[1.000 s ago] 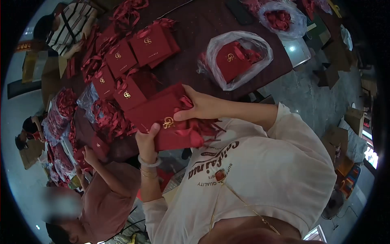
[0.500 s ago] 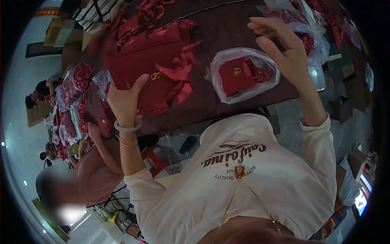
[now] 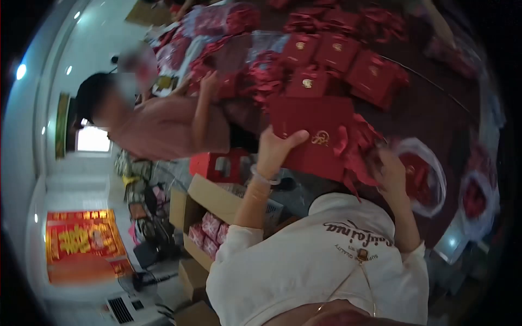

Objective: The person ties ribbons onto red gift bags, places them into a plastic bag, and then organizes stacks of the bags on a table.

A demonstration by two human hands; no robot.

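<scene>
Maroon table point(image 3: 440, 108) runs across the upper right, crowded with flat red bags. A pale floor falls away at the left.

The person holds a stack point(image 3: 312, 136) of red bags up in front of the chest, over the near edge of the table. Its front face is plain deep red with a gold emblem low on the right side. The stack sits tilted, with its top edge straight and its corners square. Loose red ribbons point(image 3: 356, 144) spill from its right side in a tangle.

The left hand point(image 3: 274, 149), which wears a bracelet, is clamped on the stack's lower left part. The thumb lies across the front just beside the emblem, and the fingers are hidden behind. The right hand point(image 3: 392, 175) is down among the ribbon ends. Blur hides its fingers, so whether it grips a ribbon cannot be told.

Room is tight. Rows of bags point(image 3: 307, 82) lie just above the stack. A clear plastic sack point(image 3: 435, 179) holding more red sits just beside the right hand. A co-worker's arm point(image 3: 204, 106) is near on the left. Some bare tabletop lies right of the stack. Below, off the table, stand a red stool point(image 3: 220, 165) and an open carton point(image 3: 204, 198).
</scene>
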